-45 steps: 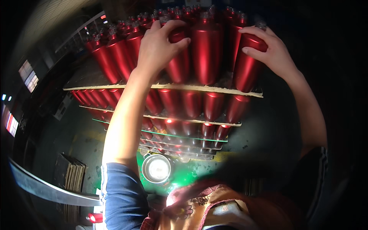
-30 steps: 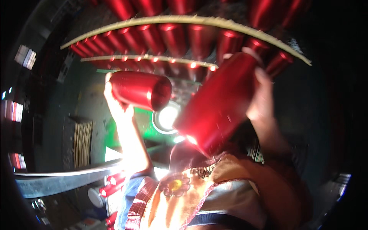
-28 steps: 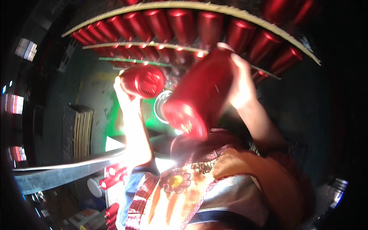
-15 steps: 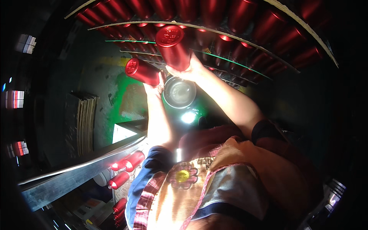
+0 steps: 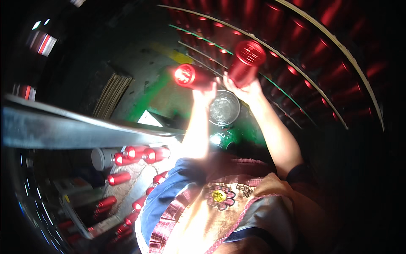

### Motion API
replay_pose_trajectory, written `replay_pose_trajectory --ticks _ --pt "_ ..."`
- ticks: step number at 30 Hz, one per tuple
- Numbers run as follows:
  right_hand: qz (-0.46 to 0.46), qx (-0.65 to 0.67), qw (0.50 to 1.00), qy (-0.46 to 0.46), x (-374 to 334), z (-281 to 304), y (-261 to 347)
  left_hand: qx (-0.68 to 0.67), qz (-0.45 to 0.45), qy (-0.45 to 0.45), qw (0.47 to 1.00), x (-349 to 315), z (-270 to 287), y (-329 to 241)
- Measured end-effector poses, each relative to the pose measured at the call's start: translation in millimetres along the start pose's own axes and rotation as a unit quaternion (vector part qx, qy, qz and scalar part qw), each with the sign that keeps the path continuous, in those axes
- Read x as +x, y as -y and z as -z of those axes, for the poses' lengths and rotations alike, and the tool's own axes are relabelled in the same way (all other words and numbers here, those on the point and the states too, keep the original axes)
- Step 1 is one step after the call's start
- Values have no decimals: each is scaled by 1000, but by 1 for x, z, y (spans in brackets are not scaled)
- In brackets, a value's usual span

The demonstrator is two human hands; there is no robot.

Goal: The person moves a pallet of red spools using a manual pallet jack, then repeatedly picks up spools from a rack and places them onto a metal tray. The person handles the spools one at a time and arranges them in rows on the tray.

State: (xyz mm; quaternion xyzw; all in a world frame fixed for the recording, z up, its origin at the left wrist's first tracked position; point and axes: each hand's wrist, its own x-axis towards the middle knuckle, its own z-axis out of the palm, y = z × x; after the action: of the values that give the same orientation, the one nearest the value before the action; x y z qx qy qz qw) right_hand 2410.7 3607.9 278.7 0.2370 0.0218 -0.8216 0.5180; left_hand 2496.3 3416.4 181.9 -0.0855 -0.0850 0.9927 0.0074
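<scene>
My left hand (image 5: 204, 95) is closed round a shiny red metal bottle (image 5: 203, 79), its round base turned up and away from me. A second red bottle (image 5: 244, 73), tilted the same way, is gripped in my right hand (image 5: 247, 90). Raised marks show on both bases, though blur keeps them unreadable. The two bottles are held side by side with a small gap between them. Below my hands a round grey bucket (image 5: 224, 109) shows a light, rippled inside. My fingers partly hide the lower ends of both bottles.
Racks of red bottles (image 5: 292, 70) with pale shelf edges (image 5: 220, 21) curve across the far right. A metal rail (image 5: 72, 127) crosses on the left, beyond several red bottles lying on a table (image 5: 144, 169). Stacked flat sheets (image 5: 112, 95) stand at far left.
The view has turned, so the racks, hands and bottles sit further right in it. Both bottles stay in my hands, held away from the shelf edge. More bottles show at lower left.
</scene>
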Motion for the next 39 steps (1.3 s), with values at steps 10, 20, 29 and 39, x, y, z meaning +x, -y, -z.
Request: replay_pose_trajectory --ticks 10,20,29,39 --pt "-173 49 984 -5 -117 183 -19 168 -124 -234 949 -280 84 86" --pt "-146 -254 948 -121 -145 268 -165 64 -261 -290 918 -554 128 172" --pt "-117 -545 830 -6 -115 232 -386 179 -457 -255 833 -795 107 97" --pt "151 -701 696 41 -115 150 -447 536 -618 -541 195 -1002 7 -174"
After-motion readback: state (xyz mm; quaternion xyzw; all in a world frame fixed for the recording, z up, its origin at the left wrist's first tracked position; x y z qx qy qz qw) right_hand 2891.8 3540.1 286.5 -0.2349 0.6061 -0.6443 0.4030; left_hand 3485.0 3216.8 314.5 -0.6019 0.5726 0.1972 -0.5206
